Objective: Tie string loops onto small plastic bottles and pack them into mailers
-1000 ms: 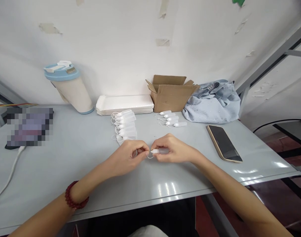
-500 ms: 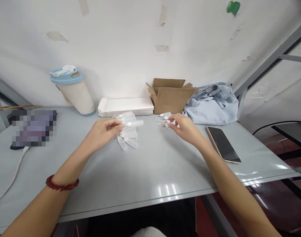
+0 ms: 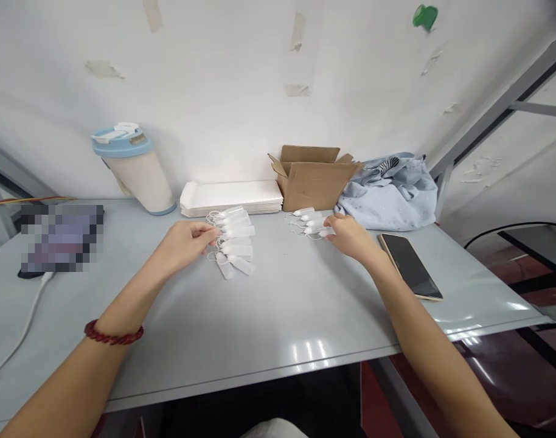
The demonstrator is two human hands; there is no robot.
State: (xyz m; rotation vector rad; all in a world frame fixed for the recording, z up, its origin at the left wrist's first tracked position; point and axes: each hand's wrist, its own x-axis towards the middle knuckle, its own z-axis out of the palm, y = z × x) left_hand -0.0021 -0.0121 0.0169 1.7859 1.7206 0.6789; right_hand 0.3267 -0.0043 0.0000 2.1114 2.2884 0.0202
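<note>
My left hand, fingers narrowed, meets frosted, white-corded bottles at eleven o'clock; right hand curls at one; grips, I can't tell.

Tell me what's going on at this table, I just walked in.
Someone is handling small white bottles with cords at a grey table. The left hand has its fingertips at the cord ends of the left bottle group; the right hand is at the right bottle group. Whether either grips a bottle firmly is hard to tell. Behind them stand a white stack and an open cardboard box.
</note>
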